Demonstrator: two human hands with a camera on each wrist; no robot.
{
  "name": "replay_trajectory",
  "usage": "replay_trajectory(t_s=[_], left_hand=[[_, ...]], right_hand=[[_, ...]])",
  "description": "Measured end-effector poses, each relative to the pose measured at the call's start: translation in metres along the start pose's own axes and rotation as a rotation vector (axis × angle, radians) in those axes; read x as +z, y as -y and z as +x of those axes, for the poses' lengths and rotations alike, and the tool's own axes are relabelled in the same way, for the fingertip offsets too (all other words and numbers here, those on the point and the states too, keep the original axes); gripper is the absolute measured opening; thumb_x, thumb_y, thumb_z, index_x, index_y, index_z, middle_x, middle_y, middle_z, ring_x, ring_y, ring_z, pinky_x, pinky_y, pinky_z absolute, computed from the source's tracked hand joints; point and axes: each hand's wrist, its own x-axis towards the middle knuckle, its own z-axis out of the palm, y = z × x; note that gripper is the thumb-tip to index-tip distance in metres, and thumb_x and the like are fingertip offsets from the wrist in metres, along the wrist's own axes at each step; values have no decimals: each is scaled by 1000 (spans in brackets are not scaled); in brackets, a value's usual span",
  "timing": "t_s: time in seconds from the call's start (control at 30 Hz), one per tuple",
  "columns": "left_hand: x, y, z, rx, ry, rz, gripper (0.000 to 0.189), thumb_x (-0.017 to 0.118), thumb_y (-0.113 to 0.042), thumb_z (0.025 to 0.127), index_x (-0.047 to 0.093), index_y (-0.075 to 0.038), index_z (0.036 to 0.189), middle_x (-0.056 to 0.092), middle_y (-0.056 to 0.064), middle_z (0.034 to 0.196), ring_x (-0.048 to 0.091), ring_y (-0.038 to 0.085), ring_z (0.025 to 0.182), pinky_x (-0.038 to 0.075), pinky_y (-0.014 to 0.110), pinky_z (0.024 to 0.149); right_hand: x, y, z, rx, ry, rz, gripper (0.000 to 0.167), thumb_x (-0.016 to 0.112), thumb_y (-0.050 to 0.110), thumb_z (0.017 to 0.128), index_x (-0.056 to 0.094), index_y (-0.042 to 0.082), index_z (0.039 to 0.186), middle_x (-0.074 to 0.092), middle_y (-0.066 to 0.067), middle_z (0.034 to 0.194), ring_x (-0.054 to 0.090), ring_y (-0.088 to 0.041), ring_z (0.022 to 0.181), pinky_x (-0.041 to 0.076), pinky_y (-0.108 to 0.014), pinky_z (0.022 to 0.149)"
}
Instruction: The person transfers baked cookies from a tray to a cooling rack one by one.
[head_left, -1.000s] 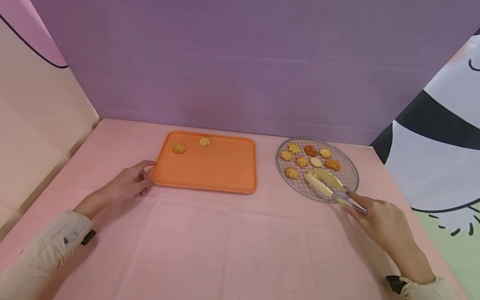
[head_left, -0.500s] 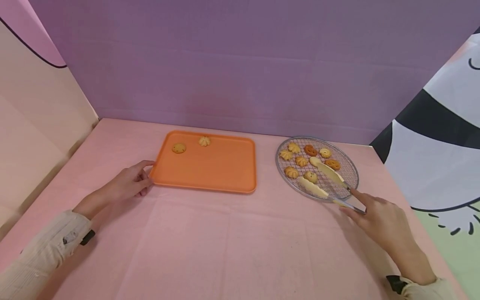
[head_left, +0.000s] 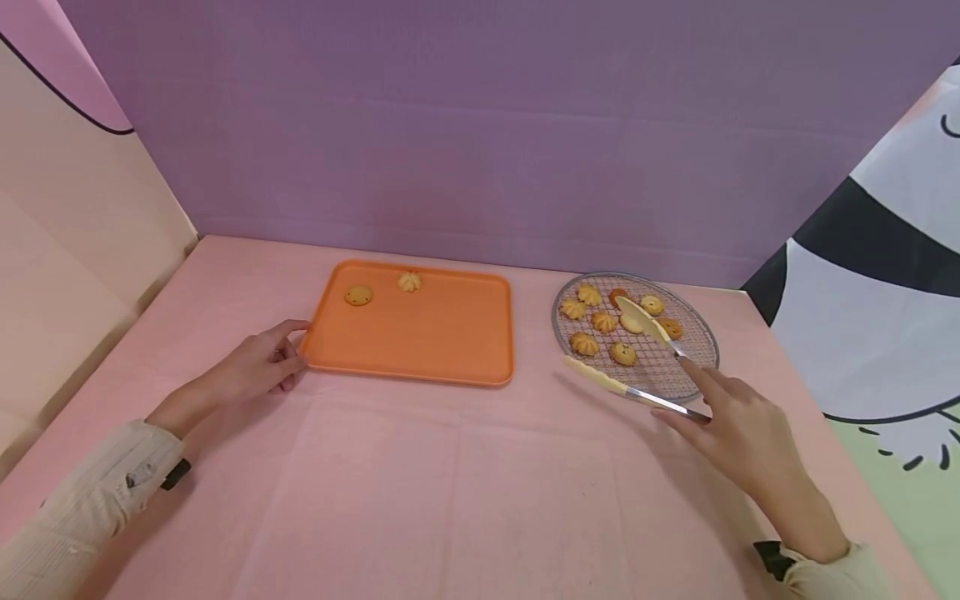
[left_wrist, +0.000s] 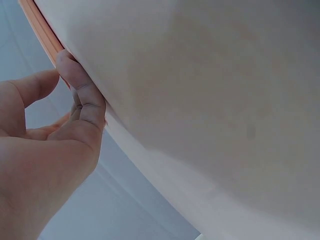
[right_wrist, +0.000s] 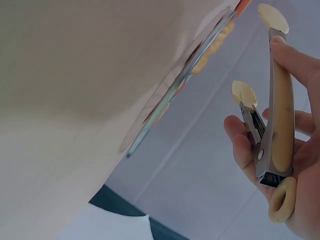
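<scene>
My left hand [head_left: 258, 362] touches the left edge of an orange tray [head_left: 442, 346] with its index finger and thumb, which stand apart along the rim. On the tray lie a round dotted cookie [head_left: 358, 296] and a swirled cookie [head_left: 409, 282]. My right hand [head_left: 750, 429] grips metal tongs [right_wrist: 282, 115] with cream tips, spread wide. One tip overlaps a pale oval cookie [head_left: 632, 323] on the round wire rack [head_left: 693, 354]; the other reaches past the rack's front edge. A round cookie with dark marks [head_left: 622, 353] lies between the two tips in the head view.
Several swirled cookies [head_left: 585, 344] sit on the rack's left side, with a brown pretzel cookie [head_left: 671, 328] and a round pale cookie [head_left: 651, 304] farther right. Pink cloth [head_left: 450, 483] covers the table. A purple wall [head_left: 480, 167] stands behind.
The tongs have spread from around the marked cookie: one tip moved back over the rack, the other out past its front edge. The right hand shifted slightly left. The left hand stays at the tray.
</scene>
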Motion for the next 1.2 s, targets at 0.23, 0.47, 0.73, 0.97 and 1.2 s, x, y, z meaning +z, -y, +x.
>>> replay_trajectory(t_s=[0.23,0.47,0.73,0.97,1.2], left_hand=[[0,1,0,7,-1,-1,57,59,-3,98,32,5,148,60,10,83,58,16,67,54,26,57],[-1,0,-1,7,-2,2,56,59,-3,98,33,6,147,60,10,83,58,15,67,54,26,57],[-1,-3,-2,10,0,9,57,59,-4,99,32,6,148,60,10,83,58,16,66,53,25,57],[-2,-3,-2,19,-1,13,56,59,-4,99,32,6,148,60,10,83,59,16,67,54,25,58],[-1,0,-1,6,7,2,58,59,-5,99,31,5,149,59,10,85,59,17,68,54,26,59]], right_hand=[[6,17,12,-82,-8,24,72,86,41,71,64,4,129,68,-25,112,66,-45,96,54,-59,65],[11,34,30,-149,11,55,72,86,41,72,64,6,131,68,-26,113,66,-45,97,55,-58,66],[20,55,52,-245,8,99,68,79,46,78,64,6,132,68,-24,114,67,-43,97,55,-58,76],[28,72,69,-249,53,98,73,78,52,80,62,4,132,68,-22,117,69,-41,95,57,-53,69],[35,84,80,-229,116,100,75,83,48,76,62,2,131,67,-21,119,69,-37,95,58,-49,67]])
